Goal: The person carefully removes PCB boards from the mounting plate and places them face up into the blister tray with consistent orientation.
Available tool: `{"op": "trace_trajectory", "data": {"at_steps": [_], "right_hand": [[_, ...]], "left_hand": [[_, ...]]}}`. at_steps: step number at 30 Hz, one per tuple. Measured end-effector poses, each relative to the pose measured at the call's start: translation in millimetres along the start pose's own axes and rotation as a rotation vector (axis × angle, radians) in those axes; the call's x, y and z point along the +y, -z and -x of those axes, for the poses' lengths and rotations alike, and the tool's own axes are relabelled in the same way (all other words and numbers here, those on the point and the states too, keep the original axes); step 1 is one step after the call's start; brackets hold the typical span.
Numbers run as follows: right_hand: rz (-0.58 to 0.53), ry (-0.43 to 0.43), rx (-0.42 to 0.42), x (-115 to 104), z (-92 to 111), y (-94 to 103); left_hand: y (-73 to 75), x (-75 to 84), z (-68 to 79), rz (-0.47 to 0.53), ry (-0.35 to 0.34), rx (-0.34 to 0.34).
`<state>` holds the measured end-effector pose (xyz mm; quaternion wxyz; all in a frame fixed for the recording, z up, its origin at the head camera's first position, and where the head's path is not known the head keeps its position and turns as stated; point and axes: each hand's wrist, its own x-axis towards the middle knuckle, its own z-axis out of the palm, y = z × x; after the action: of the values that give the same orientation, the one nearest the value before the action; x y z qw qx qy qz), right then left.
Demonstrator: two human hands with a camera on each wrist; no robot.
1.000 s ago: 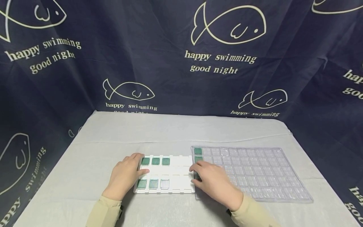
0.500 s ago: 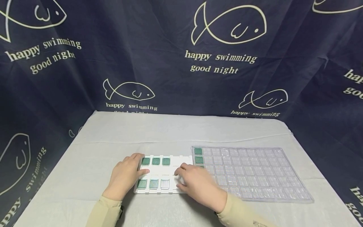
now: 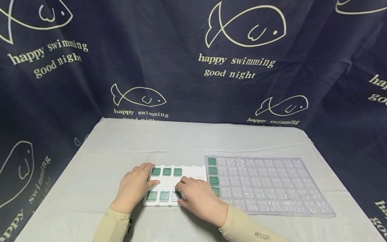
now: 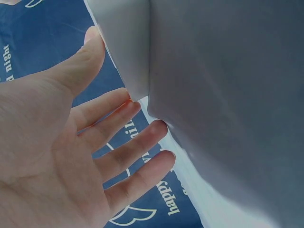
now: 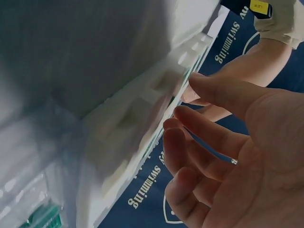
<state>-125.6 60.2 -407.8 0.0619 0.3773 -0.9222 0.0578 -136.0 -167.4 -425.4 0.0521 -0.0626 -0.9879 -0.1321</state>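
A white tray (image 3: 167, 182) lies on the table with small green circuit boards in a back row (image 3: 166, 171) and a front row (image 3: 164, 196). My left hand (image 3: 135, 183) rests at its left end, thumb on top and fingers along the edge; the left wrist view shows these fingers (image 4: 133, 152) nearly straight. Over the front row, the right hand (image 3: 201, 198) has thumb and forefinger on either side of the rightmost board (image 3: 176, 195). In the right wrist view, a gap separates the right thumb (image 5: 202, 85) from the bent fingers. Whether they touch the board is unclear.
A clear plastic tray (image 3: 260, 182) of many compartments lies to the right, its left edge by the white tray. Several green boards (image 3: 213, 170) fill its leftmost column. A pale cloth covers the table (image 3: 169, 137), and a dark blue printed curtain (image 3: 181, 50) hangs behind.
My right hand has moved left from the clear tray's edge, across the white tray, to the front row's rightmost board, uncovering green boards in the clear tray. The left hand has stayed put.
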Motion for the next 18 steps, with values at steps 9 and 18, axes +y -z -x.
{"op": "trace_trajectory", "data": {"at_steps": [9, 18], "right_hand": [[0.038, -0.002, -0.007, -3.3, -4.5, -7.1], [0.053, 0.007, 0.01, -5.3, -5.4, -9.9]], "left_hand": [[0.8, 0.9, 0.2, 0.013, 0.008, -0.002], [0.1, 0.4, 0.4, 0.001, 0.002, 0.005]]}}
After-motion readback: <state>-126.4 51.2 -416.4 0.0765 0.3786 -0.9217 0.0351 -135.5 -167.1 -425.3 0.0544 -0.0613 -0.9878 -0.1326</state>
